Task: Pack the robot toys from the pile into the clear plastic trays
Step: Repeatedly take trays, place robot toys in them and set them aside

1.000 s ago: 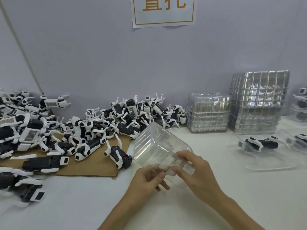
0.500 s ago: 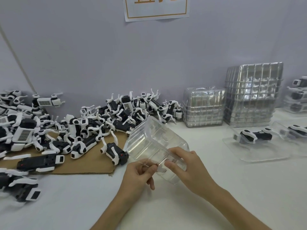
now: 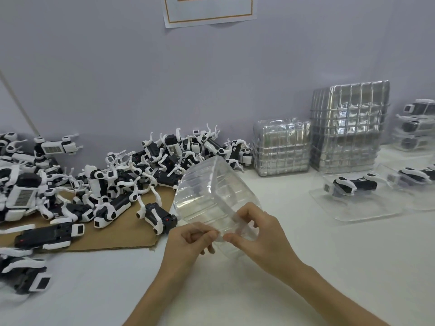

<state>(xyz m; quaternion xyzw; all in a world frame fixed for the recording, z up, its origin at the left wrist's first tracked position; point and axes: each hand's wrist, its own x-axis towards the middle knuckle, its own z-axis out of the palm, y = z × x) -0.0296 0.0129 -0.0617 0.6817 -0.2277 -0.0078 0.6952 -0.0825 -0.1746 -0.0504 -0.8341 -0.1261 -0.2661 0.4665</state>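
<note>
Left grip & right grip both pinch the near rim of a clear tray, held tilted above the desk. Robot toy pile lies just left of the grips on cardboard; tray stacks sit beyond, to the right.

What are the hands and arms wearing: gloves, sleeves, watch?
Nothing visible. The left hand and right hand are bare: no gloves, rings or tape. The left forearm and right forearm are uncovered down to the bottom edge of the view; no sleeve, watch or wristband shows.
</note>
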